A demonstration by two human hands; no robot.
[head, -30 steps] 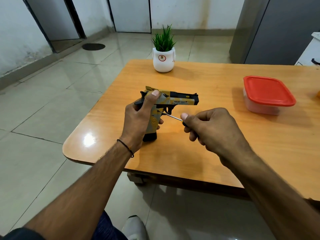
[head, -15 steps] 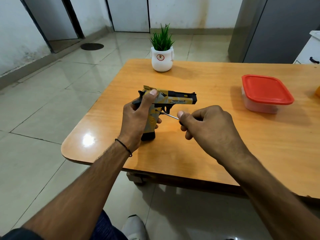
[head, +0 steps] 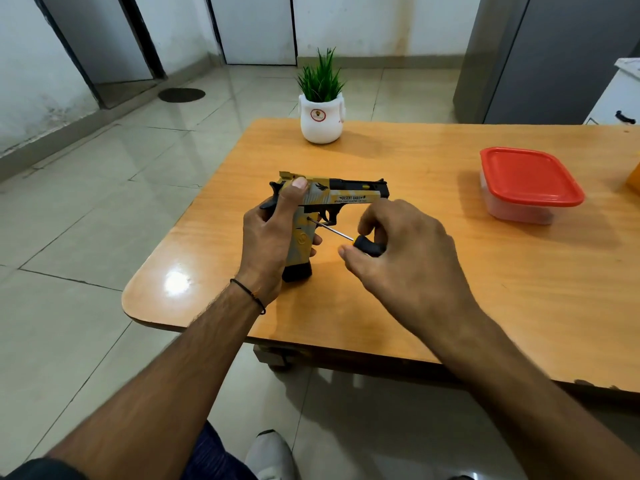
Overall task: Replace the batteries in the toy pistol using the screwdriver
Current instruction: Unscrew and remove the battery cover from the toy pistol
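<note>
- Head view: left hand [head: 268, 237] is gripping the toy pistol [head: 349, 195] by its grip, butt standing on the wooden table [head: 450, 271].
- Right hand [head: 405, 258] is pinching the screwdriver [head: 367, 244], its tip touching the pistol's grip.
- A red-lidded container [head: 530, 181] is sitting well apart.

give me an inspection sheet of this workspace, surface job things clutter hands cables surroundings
surface: glossy wooden table, rounded corner nearest the person
job's things: toy pistol held upright, butt down; screwdriver tip against the side of its grip
clutter: red-lidded container at right; potted plant at the far edge
hands: left hand grips the pistol's grip; right hand pinches the screwdriver handle
cables: nothing seen
surroundings: tiled floor, white door, grey cabinet
</note>
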